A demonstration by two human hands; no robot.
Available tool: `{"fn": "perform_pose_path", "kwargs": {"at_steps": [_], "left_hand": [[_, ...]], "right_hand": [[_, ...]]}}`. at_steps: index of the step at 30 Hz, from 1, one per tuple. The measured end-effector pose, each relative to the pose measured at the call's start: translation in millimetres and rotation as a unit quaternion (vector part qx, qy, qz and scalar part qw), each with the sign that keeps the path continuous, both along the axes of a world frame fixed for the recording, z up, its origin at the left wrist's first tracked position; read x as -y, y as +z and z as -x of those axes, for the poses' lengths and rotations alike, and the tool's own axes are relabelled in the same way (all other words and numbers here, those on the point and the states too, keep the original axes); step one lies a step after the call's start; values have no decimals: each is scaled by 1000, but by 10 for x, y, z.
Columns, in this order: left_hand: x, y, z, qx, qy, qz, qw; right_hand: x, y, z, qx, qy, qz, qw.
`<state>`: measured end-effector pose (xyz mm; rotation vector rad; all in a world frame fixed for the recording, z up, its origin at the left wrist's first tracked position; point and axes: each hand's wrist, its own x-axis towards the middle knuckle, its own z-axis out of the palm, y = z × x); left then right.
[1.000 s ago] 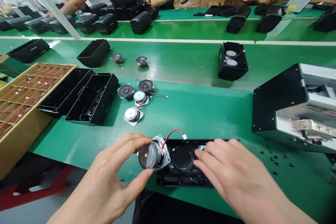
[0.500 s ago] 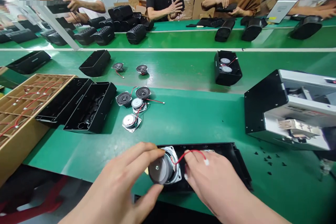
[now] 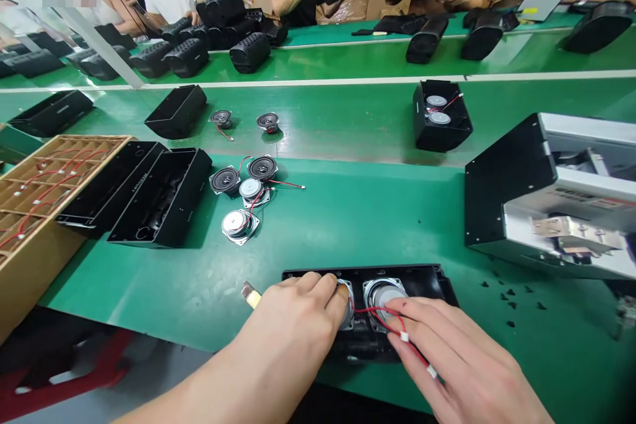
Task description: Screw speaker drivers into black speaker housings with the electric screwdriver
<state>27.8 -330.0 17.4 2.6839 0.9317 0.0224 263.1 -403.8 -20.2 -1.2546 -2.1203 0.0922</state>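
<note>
A black speaker housing [image 3: 422, 283] lies open on the green table near me, with two round speakers in it. My left hand [image 3: 308, 311] has its fingers curled over the left speaker [image 3: 346, 315], which they mostly cover. At the right speaker [image 3: 382, 293], my right hand [image 3: 447, 344] has its thumb and fingers closed round the red wires [image 3: 397, 318]. Two white connectors hang by its fingers. A small tool with a yellow part [image 3: 252, 296] pokes out left of my left hand.
Several loose speakers [image 3: 240, 224] lie ahead on the left, beside black housings [image 3: 163, 202] and a divided wooden box [image 3: 30, 248]. A metal-and-black machine [image 3: 507, 192] stands right, with small black pieces [image 3: 511, 305] before it. People work across the conveyor [image 3: 322, 103].
The left speaker has moved from my left hand's raised grasp down into the housing. My right hand has shifted right onto the wires, uncovering the right speaker. The view has shifted slightly.
</note>
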Motion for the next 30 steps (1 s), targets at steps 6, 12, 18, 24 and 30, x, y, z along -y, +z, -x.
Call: {"fn": "perform_pose_path", "kwargs": {"at_steps": [6, 12, 18, 24, 30], "left_hand": [[-13, 18, 33, -2, 15, 14, 1000], [-31, 14, 96, 19, 21, 25, 999], [-41, -54, 168, 56, 5, 7, 998], [-81, -52, 171, 57, -15, 28, 998], [-66, -88, 193, 58, -11, 35, 998]], "right_hand": [[-94, 55, -209, 71, 52, 18, 996], [-374, 196, -354, 151, 87, 10, 985], [-517, 162, -410, 165, 122, 34, 978], [-514, 102, -479, 120, 142, 74, 980], [-452, 7, -522, 80, 140, 99, 982]]}}
